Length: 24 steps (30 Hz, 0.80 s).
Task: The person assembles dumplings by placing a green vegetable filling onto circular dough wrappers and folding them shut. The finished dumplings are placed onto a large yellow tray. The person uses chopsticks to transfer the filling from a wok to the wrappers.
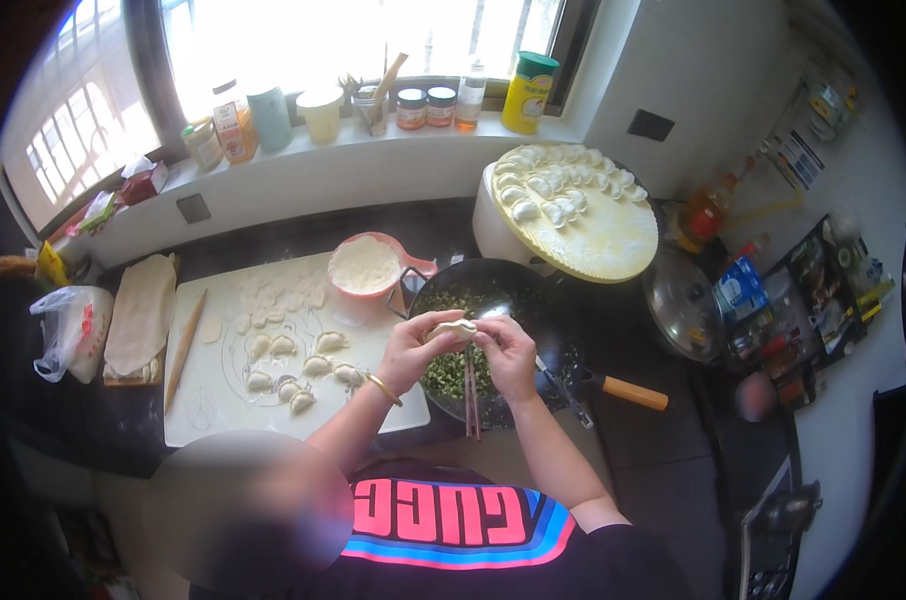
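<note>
A dumpling is pinched by the left hand and right hand above the pan, left of which a mat is laid.

Bright barred window, white sill, pale wall, dark countertop

Bare left forearm and bare right forearm angled inward; left hand, right hand close together, both pinching.
</note>
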Available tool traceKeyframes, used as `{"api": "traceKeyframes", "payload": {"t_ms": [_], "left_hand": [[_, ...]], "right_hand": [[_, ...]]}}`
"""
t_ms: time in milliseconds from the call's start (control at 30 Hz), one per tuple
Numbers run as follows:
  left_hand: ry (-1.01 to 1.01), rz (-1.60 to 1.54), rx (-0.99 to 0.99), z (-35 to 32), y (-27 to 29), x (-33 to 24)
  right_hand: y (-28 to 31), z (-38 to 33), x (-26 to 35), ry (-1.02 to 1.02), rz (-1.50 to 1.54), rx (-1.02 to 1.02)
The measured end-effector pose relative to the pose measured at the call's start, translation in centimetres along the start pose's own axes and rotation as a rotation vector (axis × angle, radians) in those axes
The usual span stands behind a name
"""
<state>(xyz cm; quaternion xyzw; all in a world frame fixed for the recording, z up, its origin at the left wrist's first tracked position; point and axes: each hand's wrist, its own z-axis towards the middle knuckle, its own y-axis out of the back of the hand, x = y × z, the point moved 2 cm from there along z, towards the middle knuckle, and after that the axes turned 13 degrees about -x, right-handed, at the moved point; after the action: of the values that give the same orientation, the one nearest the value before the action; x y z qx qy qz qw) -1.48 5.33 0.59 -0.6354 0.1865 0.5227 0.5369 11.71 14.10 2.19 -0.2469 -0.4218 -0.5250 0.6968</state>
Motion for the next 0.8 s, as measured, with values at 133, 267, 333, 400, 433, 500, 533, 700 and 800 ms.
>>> {"api": "traceKeyframes", "payload": {"t_ms": [133, 267, 333, 400, 433, 500, 533, 700, 800], "left_hand": [[-0.027, 0.048, 0.03, 0.3, 0.1, 0.5], [-0.027, 0.041, 0.016, 0.3, -0.1, 0.2], [-0.031, 0.065, 0.005, 0.3, 0.0, -0.1], [-0.051, 0.107, 0.015, 0.4, 0.1, -0.1], [-0.061, 0.128, 0.019, 0.5, 0.1, -0.1], [-0.074, 0.15, 0.013, 0.4, -0.1, -0.2], [-0.081, 0.162, 0.009, 0.3, -0.2, -0.3], [-0.141, 0.353, 0.034, 0.3, -0.2, -0.8], [-0.069, 0.4, 0.033, 0.2, -0.3, -1.2]], "right_hand": [[0.0, 0.2, 0.0, 0.063, -0.14, -0.038], [0.0, 0.8, 0.5, 0.122, -0.113, -0.01], [0.2, 1.3, 1.2, 0.108, -0.042, 0.026], [0.4, 1.6, 1.6, 0.147, -0.071, 0.092], [0.3, 1.8, 1.7, 0.166, -0.085, 0.125], [0.3, 2.0, 1.7, 0.154, -0.13, 0.128], [0.4, 2.1, 1.9, 0.133, -0.163, 0.133], [0.2, 1.9, 2.0, 0.262, -0.237, 0.077], [0.2, 1.9, 2.2, 0.226, -0.117, 0.094]]}}
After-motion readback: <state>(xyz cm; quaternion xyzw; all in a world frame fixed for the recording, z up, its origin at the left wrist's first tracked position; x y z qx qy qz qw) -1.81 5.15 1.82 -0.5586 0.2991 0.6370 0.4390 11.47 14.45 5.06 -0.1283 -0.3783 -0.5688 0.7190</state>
